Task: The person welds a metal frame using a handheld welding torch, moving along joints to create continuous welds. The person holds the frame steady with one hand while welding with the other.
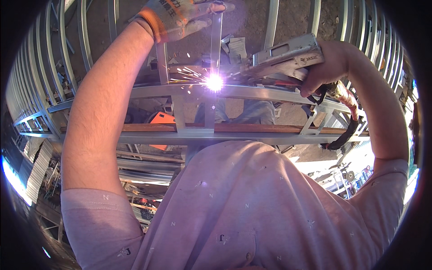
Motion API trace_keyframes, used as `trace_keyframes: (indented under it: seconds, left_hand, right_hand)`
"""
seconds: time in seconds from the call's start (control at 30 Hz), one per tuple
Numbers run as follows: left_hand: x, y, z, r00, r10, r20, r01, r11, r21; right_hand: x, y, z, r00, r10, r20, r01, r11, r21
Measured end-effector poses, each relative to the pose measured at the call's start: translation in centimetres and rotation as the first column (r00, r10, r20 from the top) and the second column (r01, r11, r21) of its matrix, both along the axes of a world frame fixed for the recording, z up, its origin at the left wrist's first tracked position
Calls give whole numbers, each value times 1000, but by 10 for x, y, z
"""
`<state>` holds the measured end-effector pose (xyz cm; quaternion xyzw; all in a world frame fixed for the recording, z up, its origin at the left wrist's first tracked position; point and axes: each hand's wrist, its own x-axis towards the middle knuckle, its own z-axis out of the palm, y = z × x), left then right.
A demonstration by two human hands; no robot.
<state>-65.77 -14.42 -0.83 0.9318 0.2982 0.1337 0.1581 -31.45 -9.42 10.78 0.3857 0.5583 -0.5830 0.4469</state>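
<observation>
My left hand (184,20), in a grey work glove with an orange cuff, is at the top of the view. Its fingers lie across a thin square metal bar (216,44) and its thumb is on the near side. Bare, my right hand (325,69) grips a worn, silver welding electrode holder (288,55) that points left. A bright welding arc (214,82) burns where the bar meets a metal rail (251,92), throwing sparks to the left. Glare hides the joint and the electrode's tip. A taped cable (349,101) hangs below my right hand.
Rows of parallel metal bars (62,50) curve away on both sides. A nearer metal rail (236,137) crosses right before my body, beside a reddish-brown bar (256,128). An orange object (162,118) and loose metal plates (236,49) lie below the frame.
</observation>
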Motion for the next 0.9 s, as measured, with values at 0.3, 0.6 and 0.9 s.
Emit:
trace_keyframes:
  seconds: [0.3, 0.6, 0.9]
  left_hand:
    - [-2, 0, 2, 1000, 3, -19, -3, 1000, 3]
    - [8, 0, 8, 998, 18, -68, -19, 1000, -6]
    - [7, -4, 2, 996, 17, -82, -12, 998, 56]
  right_hand:
    - [8, -1, -4, 999, 7, -33, -6, 1000, 13]
    - [11, -1, 2, 998, 22, -64, -18, 998, 56]
    - [42, -13, 15, 997, -78, 11, 75, 980, 185]
